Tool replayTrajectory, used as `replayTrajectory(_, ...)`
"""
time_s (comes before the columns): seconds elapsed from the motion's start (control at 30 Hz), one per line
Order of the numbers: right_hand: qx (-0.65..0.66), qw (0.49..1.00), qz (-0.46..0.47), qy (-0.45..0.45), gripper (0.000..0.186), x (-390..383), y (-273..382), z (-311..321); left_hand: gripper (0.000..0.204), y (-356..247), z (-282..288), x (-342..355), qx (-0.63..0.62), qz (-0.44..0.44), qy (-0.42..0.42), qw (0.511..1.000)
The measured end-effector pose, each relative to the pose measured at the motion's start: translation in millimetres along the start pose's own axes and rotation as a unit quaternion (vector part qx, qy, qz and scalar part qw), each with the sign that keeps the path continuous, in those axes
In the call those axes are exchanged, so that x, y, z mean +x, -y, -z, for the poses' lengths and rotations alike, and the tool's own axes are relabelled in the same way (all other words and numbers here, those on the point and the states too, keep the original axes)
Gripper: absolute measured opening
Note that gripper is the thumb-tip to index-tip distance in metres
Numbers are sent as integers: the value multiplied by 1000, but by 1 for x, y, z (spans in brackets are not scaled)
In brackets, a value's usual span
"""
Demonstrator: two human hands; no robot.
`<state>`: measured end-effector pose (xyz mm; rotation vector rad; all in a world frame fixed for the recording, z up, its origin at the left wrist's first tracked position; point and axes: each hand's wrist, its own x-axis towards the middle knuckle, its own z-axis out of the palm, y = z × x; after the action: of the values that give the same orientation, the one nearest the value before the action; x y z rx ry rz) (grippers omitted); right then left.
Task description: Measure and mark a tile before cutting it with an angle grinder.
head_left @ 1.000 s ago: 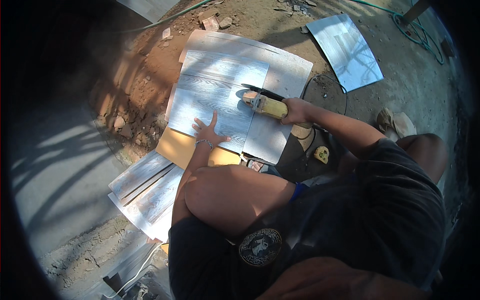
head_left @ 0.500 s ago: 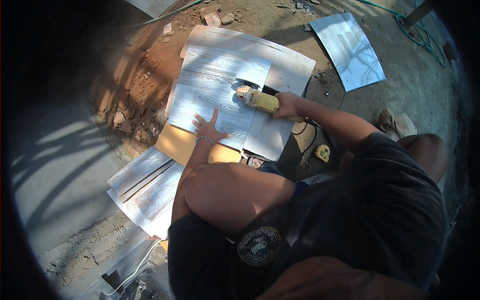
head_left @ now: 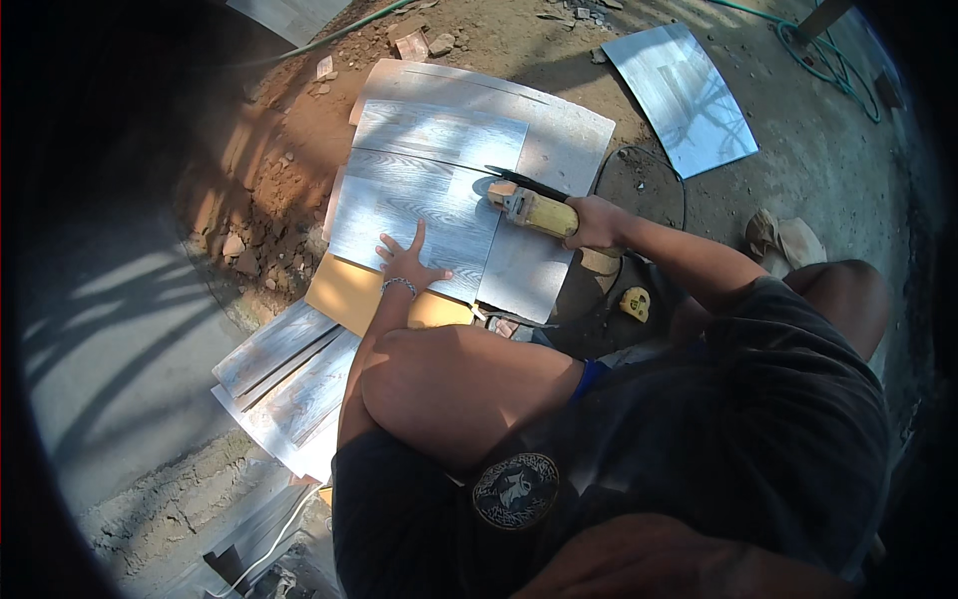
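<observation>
My right hand [head_left: 597, 222] is wrapped round the body of a yellow angle grinder [head_left: 544, 213]. The grinder's dark disc is at the right end of a thin dark line that runs across a grey wood-grain tile [head_left: 439, 200], close to the tile's right edge. On the near part of this tile my left hand [head_left: 406, 268] lies flat with its fingers spread, a bracelet at its wrist. Beneath the tile is a larger pale board or slab [head_left: 539, 270]. An orange-yellow board [head_left: 349, 292] shows at the near left, by my left forearm.
Several cut wood-grain pieces [head_left: 279, 349] lie at the lower left. Another tile [head_left: 681, 100] lies at the far right. A yellow tape measure [head_left: 634, 303] and a dark cable [head_left: 684, 205] are on the ground right of the slab. Rubble [head_left: 249, 245] and a green hose [head_left: 833, 70] lie farther out.
The grinder has moved right along the dark line, toward the tile's right edge, with my right hand still round it. My left hand stays flat on the tile. The whole view has shifted slightly.
</observation>
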<state>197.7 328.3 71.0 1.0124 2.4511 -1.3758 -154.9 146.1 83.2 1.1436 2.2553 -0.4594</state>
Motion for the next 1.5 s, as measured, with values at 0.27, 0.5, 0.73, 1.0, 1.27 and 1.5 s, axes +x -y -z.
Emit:
replayTrajectory(0.27,76,995,51,-42,62,14,18,21,140,2,-5,-4,-21,8,-31,999)
replayTrajectory(0.5,150,983,-11,-105,48,28,10,97,110,28,7,7,-132,-8,-138,982)
replayTrajectory(0.73,293,921,-25,-254,35,20,-34,153,73,-28,133,112,59,-184,-179,965)
replayTrajectory(1.0,349,864,-88,-351,32,3,-72,172,115,-109,172,170,145,-255,-222,930)
replayTrajectory(1.27,343,871,-105,-335,28,2,-84,173,97,-103,175,177,155,-304,-178,923)
replayTrajectory(1.5,340,886,-59,-309,26,7,-78,167,66,-110,170,169,208,-302,-228,902)
